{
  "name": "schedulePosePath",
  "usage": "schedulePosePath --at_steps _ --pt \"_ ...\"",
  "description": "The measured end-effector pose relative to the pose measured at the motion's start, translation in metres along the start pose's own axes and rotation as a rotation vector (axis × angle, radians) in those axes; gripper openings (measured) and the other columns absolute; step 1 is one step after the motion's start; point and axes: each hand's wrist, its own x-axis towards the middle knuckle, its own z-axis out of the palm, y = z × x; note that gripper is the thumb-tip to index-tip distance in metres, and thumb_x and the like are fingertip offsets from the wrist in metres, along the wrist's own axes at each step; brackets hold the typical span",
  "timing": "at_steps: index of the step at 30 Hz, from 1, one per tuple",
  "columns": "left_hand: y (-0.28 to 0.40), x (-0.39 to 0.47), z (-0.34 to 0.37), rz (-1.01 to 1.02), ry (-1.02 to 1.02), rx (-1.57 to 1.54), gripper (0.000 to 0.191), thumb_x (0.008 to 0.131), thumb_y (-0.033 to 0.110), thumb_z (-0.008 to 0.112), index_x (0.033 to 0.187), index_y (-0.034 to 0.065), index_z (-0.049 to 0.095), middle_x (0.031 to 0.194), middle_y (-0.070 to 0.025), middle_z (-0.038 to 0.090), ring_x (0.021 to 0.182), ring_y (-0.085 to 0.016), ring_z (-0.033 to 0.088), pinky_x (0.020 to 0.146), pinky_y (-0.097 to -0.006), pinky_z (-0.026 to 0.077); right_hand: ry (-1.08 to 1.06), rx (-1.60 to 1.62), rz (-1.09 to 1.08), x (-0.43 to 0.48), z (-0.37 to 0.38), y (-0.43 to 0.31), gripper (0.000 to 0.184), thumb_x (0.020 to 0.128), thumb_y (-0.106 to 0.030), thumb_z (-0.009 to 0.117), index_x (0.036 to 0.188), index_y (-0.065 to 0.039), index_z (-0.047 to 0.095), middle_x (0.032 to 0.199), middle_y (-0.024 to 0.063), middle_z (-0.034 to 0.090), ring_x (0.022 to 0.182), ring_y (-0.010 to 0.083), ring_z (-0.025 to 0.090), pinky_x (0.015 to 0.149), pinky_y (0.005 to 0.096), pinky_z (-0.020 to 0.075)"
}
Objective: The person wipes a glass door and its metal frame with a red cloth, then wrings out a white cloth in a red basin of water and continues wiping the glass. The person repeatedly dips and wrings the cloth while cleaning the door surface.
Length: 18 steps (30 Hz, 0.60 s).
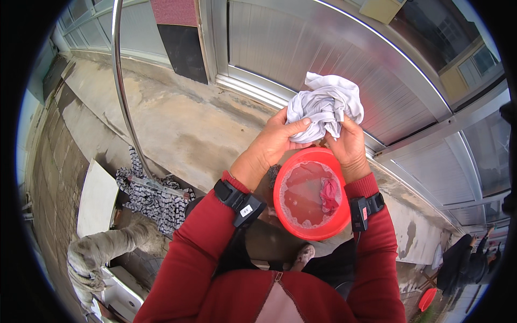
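A bundled white cloth [327,105] is held up in both hands, beyond the far rim of a red plastic basin [278,206]. My left hand [278,135] grips its left side, thumb laid over the folds. On the lower right side, my right hand [348,141] pinches the fabric, its fingers partly hidden by the cloth. Cloudy, sudsy water [301,198] fills much of the basin, with foam along the wall. A pinkish-red cloth [330,194] lies partly in the water at the basin's right side.
To the left, a curved metal pole [121,80] rises beside a black-and-white patterned cloth [157,202]. A wrapped pipe [109,244] bends above a white sink [121,294]. Metal-framed panels [323,52] stand ahead. People [464,258] are at far right near a red basin [427,299].
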Motion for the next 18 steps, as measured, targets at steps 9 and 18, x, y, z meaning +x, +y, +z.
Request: schedulePosePath --at_steps 9,18 --pt "0.012 -0.003 0.004 0.375 -0.049 -0.009 0.051 0.089 -0.006 0.067 0.137 0.0034 0.056 0.126 -0.0064 0.066 0.115 -0.019 0.064 0.104 -0.0361 0.05 0.054 -0.19 -0.031 -0.079 -0.038 -0.004 0.037 0.102 -0.006 0.055 0.139 -0.003 0.051 0.134 0.0147 0.062 0.118 0.0323 0.065 0.099 0.0504 0.0569" --pt "0.004 -0.024 0.054 0.154 0.043 -0.206 0.04 0.106 0.033 0.054 0.131 0.0022 0.058 0.127 -0.012 0.067 0.117 -0.029 0.065 0.104 -0.0436 0.052 0.25 -0.585 -0.121 -0.144 -0.05 -0.033 0.03 0.102 -0.01 0.058 0.132 -0.005 0.059 0.122 0.0096 0.068 0.104 0.0198 0.069 0.09 0.0319 0.0548"
